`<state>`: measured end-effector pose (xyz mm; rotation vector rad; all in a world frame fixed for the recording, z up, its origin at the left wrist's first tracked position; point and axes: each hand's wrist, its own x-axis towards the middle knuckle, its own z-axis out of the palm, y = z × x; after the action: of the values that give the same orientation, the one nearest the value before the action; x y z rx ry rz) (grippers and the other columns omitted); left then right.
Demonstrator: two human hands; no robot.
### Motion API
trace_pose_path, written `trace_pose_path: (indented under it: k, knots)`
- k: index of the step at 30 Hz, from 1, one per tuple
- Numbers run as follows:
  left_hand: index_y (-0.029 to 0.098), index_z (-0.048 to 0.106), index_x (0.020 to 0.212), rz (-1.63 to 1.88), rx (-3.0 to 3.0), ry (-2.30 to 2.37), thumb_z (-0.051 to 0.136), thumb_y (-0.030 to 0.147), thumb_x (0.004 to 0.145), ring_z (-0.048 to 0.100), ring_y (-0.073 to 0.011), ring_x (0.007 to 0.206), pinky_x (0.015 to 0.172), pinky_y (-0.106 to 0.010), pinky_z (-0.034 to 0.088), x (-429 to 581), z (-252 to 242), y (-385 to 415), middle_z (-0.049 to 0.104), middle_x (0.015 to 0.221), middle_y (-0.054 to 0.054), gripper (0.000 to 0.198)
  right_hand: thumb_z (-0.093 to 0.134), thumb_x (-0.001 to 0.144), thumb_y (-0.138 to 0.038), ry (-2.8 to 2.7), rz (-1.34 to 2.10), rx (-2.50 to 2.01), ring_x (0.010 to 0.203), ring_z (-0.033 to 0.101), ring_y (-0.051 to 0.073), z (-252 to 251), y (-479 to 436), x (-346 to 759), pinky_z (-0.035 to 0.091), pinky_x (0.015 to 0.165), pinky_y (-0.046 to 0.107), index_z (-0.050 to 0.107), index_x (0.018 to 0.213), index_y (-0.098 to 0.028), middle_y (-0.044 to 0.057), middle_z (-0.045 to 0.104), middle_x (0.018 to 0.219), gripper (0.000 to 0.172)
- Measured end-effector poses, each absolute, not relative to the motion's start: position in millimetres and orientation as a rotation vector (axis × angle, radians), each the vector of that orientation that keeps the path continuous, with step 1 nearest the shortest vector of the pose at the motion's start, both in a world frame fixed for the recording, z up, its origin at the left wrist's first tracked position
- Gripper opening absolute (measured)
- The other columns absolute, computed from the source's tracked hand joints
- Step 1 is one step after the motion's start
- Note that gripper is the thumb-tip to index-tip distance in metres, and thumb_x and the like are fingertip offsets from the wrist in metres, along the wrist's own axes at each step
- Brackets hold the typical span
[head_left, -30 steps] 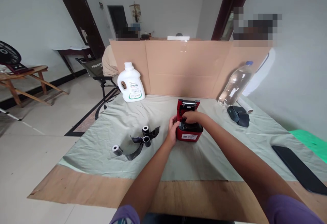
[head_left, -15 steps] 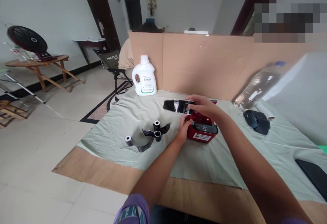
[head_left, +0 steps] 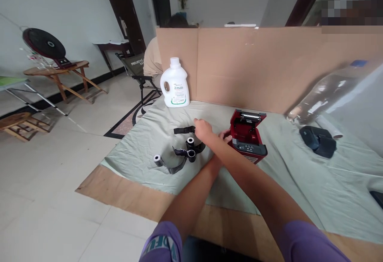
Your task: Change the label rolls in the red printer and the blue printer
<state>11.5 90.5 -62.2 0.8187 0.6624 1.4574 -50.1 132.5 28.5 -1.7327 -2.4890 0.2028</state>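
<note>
My right hand, fingers closed, holds a dark strip of film above the cloth, left of the printer. Partly hidden behind my right forearm, my left hand grips the left side of a small red printer. The printer's lid is raised and its paper bay shows. Below the strip, several small rolls stand or lie together, among them a black roll with a white core. Another roll lies to their left, with a loose dark tail.
A white detergent bottle stands at the back left before a cardboard screen. On the right are a large clear bottle, a black device and a white roll. A dark flat object lies at the right edge.
My right hand has moved left, away from above the printer, with the dark strip. The printer's open bay has come into view. The whole view has shifted slightly.
</note>
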Motion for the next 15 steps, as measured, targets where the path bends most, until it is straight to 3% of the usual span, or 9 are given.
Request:
trace_pose_path:
  k: [6, 11, 15]
  knots:
    - [0.025, 0.059, 0.132, 1.502, 0.887, 0.679, 0.068, 0.039, 0.084, 0.055, -0.0293, 0.129, 0.112, -0.045, 0.039, 12, -56, 86, 0.064, 0.130, -0.011, 0.051, 0.058, 0.095, -0.021, -2.548, 0.291, -1.695, 0.102, 0.068, 0.024, 24, 138, -43, 0.050, 0.079, 0.030, 0.060, 0.122, -0.019, 0.012, 0.072, 0.113, 0.027]
    - [0.023, 0.065, 0.122, 1.510, 0.931, 0.726, 0.066, 0.033, 0.083, 0.055, -0.0291, 0.129, 0.114, -0.043, 0.037, 9, -54, 87, 0.065, 0.130, -0.009, 0.040, 0.053, 0.099, -0.031, -2.409, 0.120, -1.469, 0.117, 0.058, 0.028, 41, 106, -43, 0.048, 0.090, 0.035, 0.061, 0.128, -0.020, 0.015, 0.063, 0.128, 0.032]
    - [0.023, 0.065, 0.122, 1.484, 0.855, 0.660, 0.066, 0.035, 0.085, 0.056, -0.0281, 0.127, 0.111, -0.041, 0.040, 7, -56, 81, 0.065, 0.131, -0.008, 0.039, 0.052, 0.100, -0.039, -2.520, 0.261, -0.952, 0.107, 0.060, 0.025, 47, 53, -74, 0.045, 0.090, 0.034, 0.068, 0.114, -0.021, 0.010, 0.070, 0.107, 0.028]
